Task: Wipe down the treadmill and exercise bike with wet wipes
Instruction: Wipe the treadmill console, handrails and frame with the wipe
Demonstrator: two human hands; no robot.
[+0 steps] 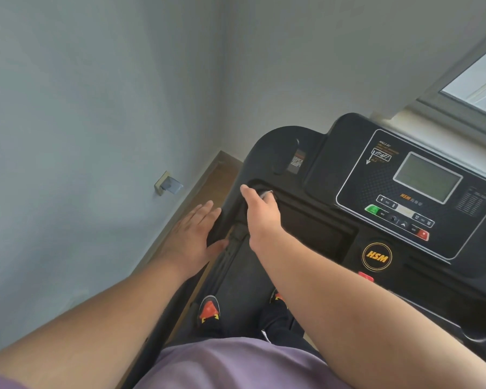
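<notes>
My right hand (260, 210) pinches a wet wipe (265, 194) in the treadmill (334, 169) console's left tray, left hand (192, 234) flat on the side rail; console looks unfinished, bike unseen

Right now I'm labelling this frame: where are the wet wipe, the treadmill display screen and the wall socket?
wet wipe (266, 194), head view, white edge showing under the right hand.
display screen (427, 176), head view, middle of the grey panel.
wall socket (167, 183), head view, front of the plate.
</notes>
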